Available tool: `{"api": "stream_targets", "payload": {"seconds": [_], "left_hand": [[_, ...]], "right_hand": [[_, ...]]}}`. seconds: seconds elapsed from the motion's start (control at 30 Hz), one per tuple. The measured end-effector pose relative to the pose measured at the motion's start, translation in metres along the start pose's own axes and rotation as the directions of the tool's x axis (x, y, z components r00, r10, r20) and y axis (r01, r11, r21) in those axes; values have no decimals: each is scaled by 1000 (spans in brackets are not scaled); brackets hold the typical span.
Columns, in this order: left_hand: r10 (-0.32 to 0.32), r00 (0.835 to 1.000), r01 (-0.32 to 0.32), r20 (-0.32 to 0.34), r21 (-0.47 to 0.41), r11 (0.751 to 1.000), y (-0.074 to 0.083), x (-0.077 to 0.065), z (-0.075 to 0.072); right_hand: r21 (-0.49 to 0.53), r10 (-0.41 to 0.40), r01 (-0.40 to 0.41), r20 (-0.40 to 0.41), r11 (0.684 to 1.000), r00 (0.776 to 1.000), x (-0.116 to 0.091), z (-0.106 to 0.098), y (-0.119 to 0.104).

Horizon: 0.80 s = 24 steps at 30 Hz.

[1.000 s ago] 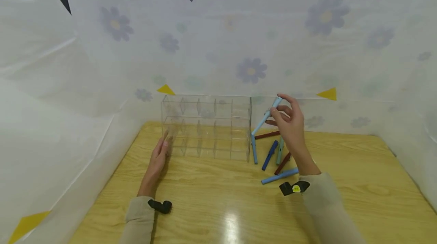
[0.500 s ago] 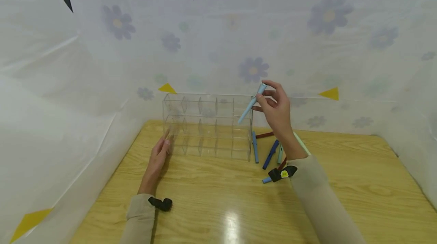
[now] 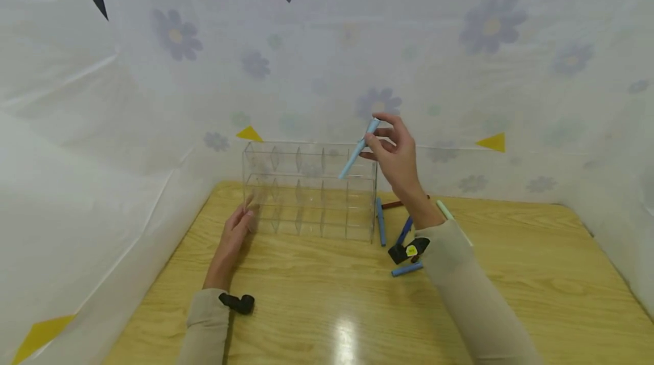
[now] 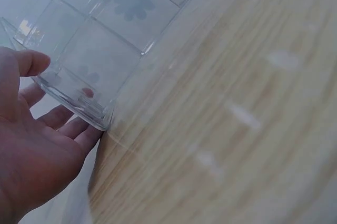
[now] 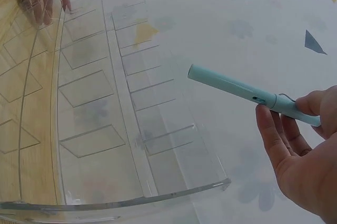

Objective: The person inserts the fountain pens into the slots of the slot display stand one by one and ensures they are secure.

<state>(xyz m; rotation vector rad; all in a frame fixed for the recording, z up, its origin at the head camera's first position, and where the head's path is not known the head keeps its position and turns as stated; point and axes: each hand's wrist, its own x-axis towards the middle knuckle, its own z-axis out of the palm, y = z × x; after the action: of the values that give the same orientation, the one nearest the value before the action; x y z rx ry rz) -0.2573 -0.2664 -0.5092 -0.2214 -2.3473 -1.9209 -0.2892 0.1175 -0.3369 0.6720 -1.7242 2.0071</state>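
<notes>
Near the top right of the clear rack (image 3: 310,205) on the wooden table (image 3: 296,308), we note the right hand (image 3: 399,163) pinching a tilted light blue pen (image 3: 359,150), the left hand (image 3: 235,235) gripping the rack's left edge.

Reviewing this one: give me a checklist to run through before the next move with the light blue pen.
1. Right hand pinching the light blue pen: ok.
2. Left hand on the side of the clear organizer: ok.
3. Organizer standing on the table: ok.
4. Pen apart from the organizer: ok, the right wrist view shows a gap.
5. Pen upright: not ok, it slants.
6. Which compartment it is meant for: cannot tell.
</notes>
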Motion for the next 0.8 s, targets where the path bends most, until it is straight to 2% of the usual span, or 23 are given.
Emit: {"api": "stream_targets", "payload": {"seconds": [0.43, 0.57, 0.8], "left_hand": [[-136, 990, 139, 31, -122, 983, -3, 6, 5], [-135, 990, 138, 36, -128, 982, -4, 5, 7], [-81, 995, 90, 63, -160, 983, -5, 5, 9]], "right_hand": [[59, -15, 18, -46, 998, 999, 23, 20, 3], [35, -12, 14, -64, 999, 998, 32, 33, 6], [17, 26, -25, -74, 1000, 997, 46, 58, 14]]}}
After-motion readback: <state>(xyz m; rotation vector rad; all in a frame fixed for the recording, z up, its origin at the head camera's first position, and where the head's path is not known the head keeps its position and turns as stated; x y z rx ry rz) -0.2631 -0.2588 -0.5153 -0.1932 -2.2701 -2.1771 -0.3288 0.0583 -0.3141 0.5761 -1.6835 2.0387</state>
